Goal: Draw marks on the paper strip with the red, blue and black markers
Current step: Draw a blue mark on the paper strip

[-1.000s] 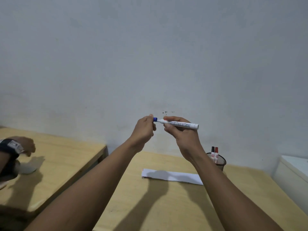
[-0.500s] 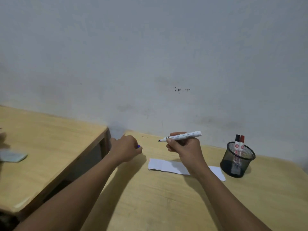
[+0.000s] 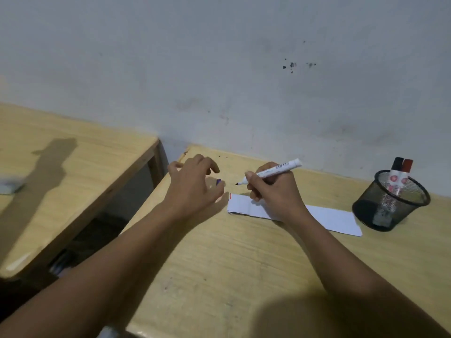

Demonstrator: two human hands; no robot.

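My right hand (image 3: 275,191) grips an uncapped white marker (image 3: 280,168) like a pen. Its dark tip points left, just above the left end of the white paper strip (image 3: 329,215). The strip lies flat on the wooden desk (image 3: 244,264) and has a small red mark on its left edge. My left hand (image 3: 192,186) hovers left of the strip with its fingers spread. The small blue cap (image 3: 219,182) lies on the desk by its fingertips. A black-capped marker (image 3: 396,167) and a red-capped marker (image 3: 407,168) stand in the mesh cup.
The black mesh cup (image 3: 390,206) stands at the right end of the strip, near the white wall. A second wooden desk (image 3: 73,179) stands to the left across a narrow gap, with a grey object (image 3: 9,186) at its left edge.
The view has tilted down. Both hands came down from chest height to the desk. My left hand pulled the blue cap off, carried it left and opened over the desk.
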